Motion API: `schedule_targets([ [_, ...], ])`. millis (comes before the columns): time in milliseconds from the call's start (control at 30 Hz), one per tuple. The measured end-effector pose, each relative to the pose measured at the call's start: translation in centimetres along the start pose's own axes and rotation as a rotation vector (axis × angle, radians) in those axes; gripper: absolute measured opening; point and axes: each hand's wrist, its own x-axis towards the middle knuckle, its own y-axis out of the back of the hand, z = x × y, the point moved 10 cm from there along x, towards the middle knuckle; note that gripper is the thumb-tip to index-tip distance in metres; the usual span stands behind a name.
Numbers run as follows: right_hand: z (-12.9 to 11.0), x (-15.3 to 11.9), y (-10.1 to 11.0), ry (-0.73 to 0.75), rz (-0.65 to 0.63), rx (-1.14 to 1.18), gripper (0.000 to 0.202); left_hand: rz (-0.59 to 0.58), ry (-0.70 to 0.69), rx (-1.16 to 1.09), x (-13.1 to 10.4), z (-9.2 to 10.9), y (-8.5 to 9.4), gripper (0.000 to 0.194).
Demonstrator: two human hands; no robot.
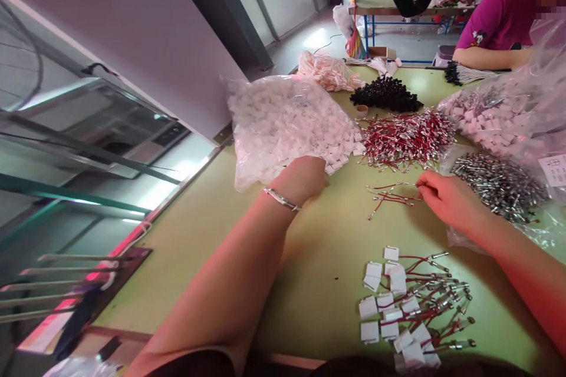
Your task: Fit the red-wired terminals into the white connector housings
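My left hand point(305, 178) is at the front edge of a clear plastic bag of white connector housings point(283, 123); its fingers are hidden behind the back of the hand. A bracelet circles that wrist. My right hand point(446, 197) pinches the end of a thin red wire with metal terminals, beside a few loose red wires point(389, 195) on the green table. Nearer me lie several white housings point(389, 300) with red wires and metal-ended pieces attached. Past my right hand sits a bag of small metal-and-glass parts point(499, 185).
Behind the loose wires is a heap of red terminal wires point(404, 138), then a black pile point(387, 94) and pinkish-white bundles point(329, 70). Another bag of white housings point(495, 121) stands at right. A co-worker in a purple shirt point(499, 20) sits across. A metal rack point(57, 288) borders the left edge.
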Motion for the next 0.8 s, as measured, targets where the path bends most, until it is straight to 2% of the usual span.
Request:
schedule_targets([
  [100,-0.2,0.0,-0.1,0.004,0.014,0.028,0.017,-0.012,-0.048,0.028,0.6,1.1,-1.0,0.018],
  [233,-0.8,0.0,-0.2,0.057,0.027,0.082,0.015,-0.029,-0.094,-0.100,0.9,2.0,-1.4,0.017],
  [400,-1.4,-0.1,0.1,0.130,0.066,0.098,0.017,0.032,-0.177,-0.221,0.6,2.6,-0.7,0.014],
  [500,-1.2,-0.2,0.5,0.116,0.100,0.080,0.018,0.073,-0.222,-0.318,0.3,3.3,0.1,0.007],
  [567,-0.9,-0.3,0.4,0.073,0.089,0.123,0.017,0.110,-0.215,-0.555,0.1,3.7,0.8,0.011],
  [667,-0.9,-0.5,0.0,0.018,0.044,0.238,0.017,0.120,-0.164,-1.152,-0.3,4.7,0.8,0.025],
  [733,-1.4,-0.7,-0.6,0.007,0.005,0.309,0.018,0.015,-0.155,-1.528,-0.6,6.8,-0.4,0.023],
  [800,-1.9,-0.9,-1.2,0.002,-0.032,0.355,0.019,-0.147,-0.147,-1.794,-1.1,9.2,-1.9,0.013],
])
